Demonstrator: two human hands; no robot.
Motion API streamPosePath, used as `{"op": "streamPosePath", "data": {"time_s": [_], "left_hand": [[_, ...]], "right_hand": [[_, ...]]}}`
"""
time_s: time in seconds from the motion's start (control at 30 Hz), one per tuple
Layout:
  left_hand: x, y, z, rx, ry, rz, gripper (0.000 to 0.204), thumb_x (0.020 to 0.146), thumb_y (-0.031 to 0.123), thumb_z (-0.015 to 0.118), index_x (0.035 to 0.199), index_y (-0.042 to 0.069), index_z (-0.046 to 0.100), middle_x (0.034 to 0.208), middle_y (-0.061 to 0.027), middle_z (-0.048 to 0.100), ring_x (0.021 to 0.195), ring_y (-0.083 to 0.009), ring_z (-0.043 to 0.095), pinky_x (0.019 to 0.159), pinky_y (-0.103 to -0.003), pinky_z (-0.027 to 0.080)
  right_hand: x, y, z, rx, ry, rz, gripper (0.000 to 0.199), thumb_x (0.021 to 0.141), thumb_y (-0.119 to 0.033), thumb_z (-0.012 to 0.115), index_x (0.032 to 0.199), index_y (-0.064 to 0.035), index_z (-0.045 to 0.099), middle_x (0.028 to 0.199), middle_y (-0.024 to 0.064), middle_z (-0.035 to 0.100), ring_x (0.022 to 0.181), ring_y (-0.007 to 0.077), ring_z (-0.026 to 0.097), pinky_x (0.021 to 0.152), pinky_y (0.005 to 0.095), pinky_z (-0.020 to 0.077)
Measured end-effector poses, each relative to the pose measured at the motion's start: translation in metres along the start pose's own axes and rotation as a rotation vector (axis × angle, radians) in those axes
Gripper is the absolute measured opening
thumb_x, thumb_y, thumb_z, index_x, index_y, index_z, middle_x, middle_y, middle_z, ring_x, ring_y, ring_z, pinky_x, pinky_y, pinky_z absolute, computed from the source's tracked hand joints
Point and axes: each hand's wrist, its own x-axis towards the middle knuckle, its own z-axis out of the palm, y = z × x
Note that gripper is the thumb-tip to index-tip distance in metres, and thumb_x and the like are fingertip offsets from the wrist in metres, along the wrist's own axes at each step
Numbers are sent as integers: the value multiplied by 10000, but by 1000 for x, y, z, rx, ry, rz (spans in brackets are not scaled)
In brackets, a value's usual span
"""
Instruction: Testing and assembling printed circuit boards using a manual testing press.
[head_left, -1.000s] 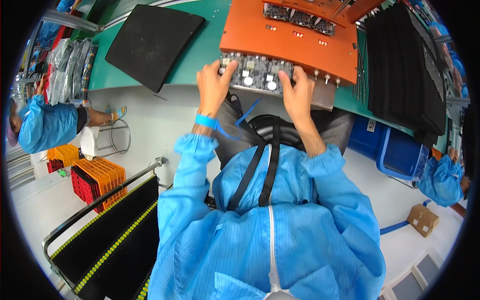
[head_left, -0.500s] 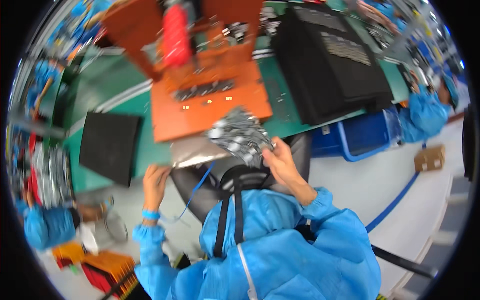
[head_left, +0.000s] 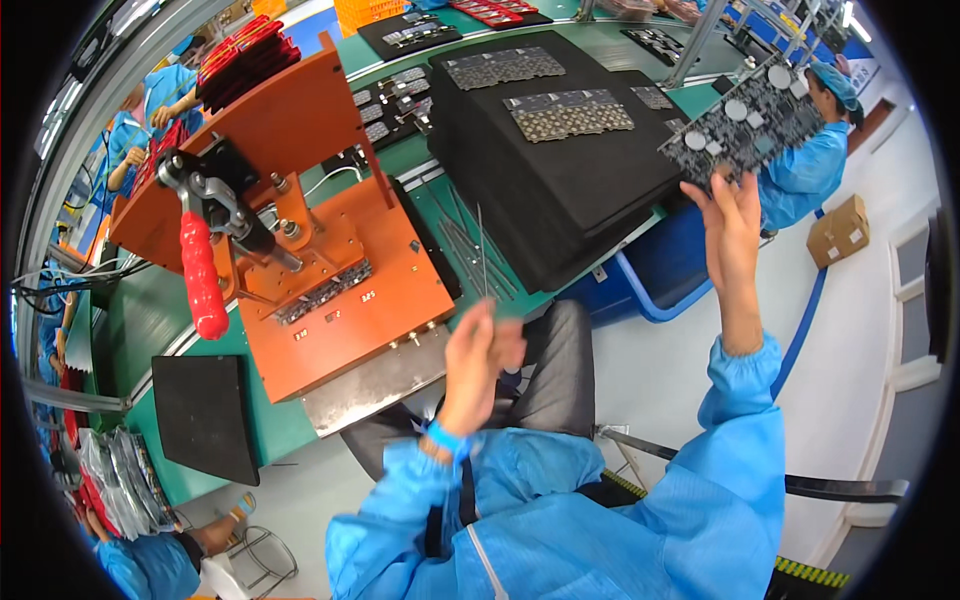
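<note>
One hand is carrying everything now: the right hand (head_left: 730, 235) has thumb and fingers pinched on the lower edge of the circuit board panel (head_left: 745, 125), which sticks up past its fingertips, clear of any surface. A second ago both hands had it at the front edge of the orange fixture (head_left: 345, 360), so it's well away from there now. The left hand (head_left: 472, 375) has let go and come across; its fingers are half-curled and blurry. A thin rod (head_left: 483, 245) rises right at those fingertips, but can't tell if it's actually gripped. My read: the panel's off the fixture side and the left is freed up. Between the hands, further out, sits a black foam stack (head_left: 560, 200) on the tabletop (head_left: 280, 425), with more panels (head_left: 570, 115) on top.
</note>
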Motion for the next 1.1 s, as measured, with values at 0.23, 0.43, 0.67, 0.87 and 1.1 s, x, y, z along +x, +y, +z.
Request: {"op": "streamPosePath", "data": {"time_s": [0.23,0.43,0.67,0.87,1.1], "left_hand": [[46,10,34,680,-80,514,705,917,152,607,1493,41,216,1517,-159,277,1368,-275,327,1084,-402,337],[105,27,105,1202,40,840,859,884,345,619,1486,-31,135,1510,-352,108,1416,-485,93,1145,-503,129],[92,39,115,1674,154,907,775,892,388,562,1464,-28,244,1502,-325,205,1451,-402,86,1129,-571,65],[87,45,152,1502,130,989,749,890,287,600,1465,-32,241,1503,-336,187,1447,-426,73,1141,-536,85],[118,-6,245,1048,-160,1109,867,866,182,637,1483,-57,77,1494,-401,-6,1427,-483,-70,1150,-515,32]], "right_hand": [[16,21,-42,97,103,68,461,972,-139,539,1393,-31,386,1381,70,477,1266,173,431,1101,312,268],[82,61,-58,-91,-25,412,452,980,-212,538,1353,22,436,1316,77,532,1215,148,458,1052,287,296],[88,55,-59,-227,-137,229,423,985,-230,533,1330,6,469,1236,44,584,1128,129,529,999,275,373],[102,39,-67,142,-8,242,329,979,-212,543,1268,-56,521,1184,26,615,1075,125,580,947,346,446],[161,15,-190,84,-15,92,314,949,-220,599,1202,-39,558,1189,34,609,1083,133,574,977,329,422]]}}
